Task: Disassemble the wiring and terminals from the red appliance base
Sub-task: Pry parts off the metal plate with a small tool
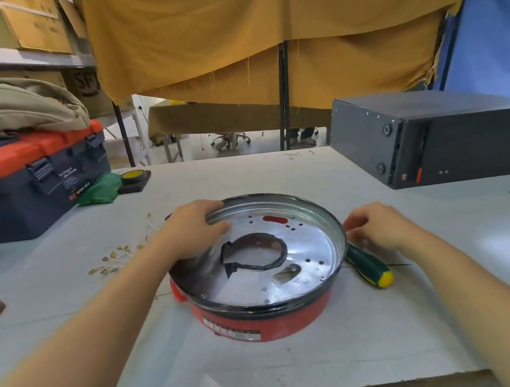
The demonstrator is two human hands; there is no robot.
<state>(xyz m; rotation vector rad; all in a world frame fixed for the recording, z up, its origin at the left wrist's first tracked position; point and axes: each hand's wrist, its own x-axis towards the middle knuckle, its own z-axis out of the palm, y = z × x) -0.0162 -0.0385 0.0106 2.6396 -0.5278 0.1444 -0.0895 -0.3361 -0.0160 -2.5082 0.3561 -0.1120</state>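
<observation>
Red appliance base [263,321]: left grip [195,229] clasps its rim; right grip [376,226] loosely curled, empty.

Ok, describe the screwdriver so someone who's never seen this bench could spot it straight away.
Start at the red appliance base in the middle of the white table. Just off its right rim, under the right hand, lies the screwdriver. It is the only tool there with a dark green handle and a yellow end cap.

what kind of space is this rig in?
Likely a repair or teardown workshop, not a home: a tool box on the white worktable, stacked cardboard boxes on shelving behind, and a screwdriver lying beside the opened red appliance base.
</observation>
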